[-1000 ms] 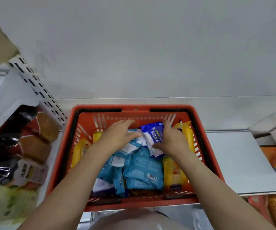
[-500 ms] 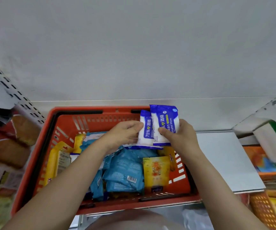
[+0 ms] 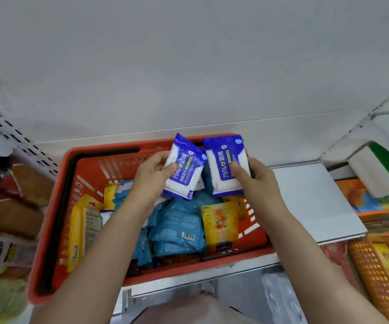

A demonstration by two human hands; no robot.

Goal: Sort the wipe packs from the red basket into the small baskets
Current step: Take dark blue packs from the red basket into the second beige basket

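Observation:
The red basket [image 3: 55, 206] sits on a white shelf below me. It holds several light-blue wipe packs [image 3: 177, 232] and yellow packs [image 3: 220, 225]. My left hand [image 3: 150, 181] grips one blue-and-white alcohol wipe pack [image 3: 185, 174] above the basket's far side. My right hand [image 3: 256, 181] grips a second, matching alcohol wipe pack [image 3: 223, 160] just to the right of the first. Both packs are lifted clear of the pile and stand side by side, nearly touching.
An orange small basket [image 3: 376, 272] with yellow packs sits at lower right, another orange one [image 3: 366, 206] behind it. A white shelf board [image 3: 310, 199] lies right of the red basket. Packaged bread and snacks [image 3: 20, 202] fill the left. A white wall rises behind.
Both hands went from reaching into the pile to lifting two alcohol wipe packs out. The packs have come up higher and separated a little, one in each hand.

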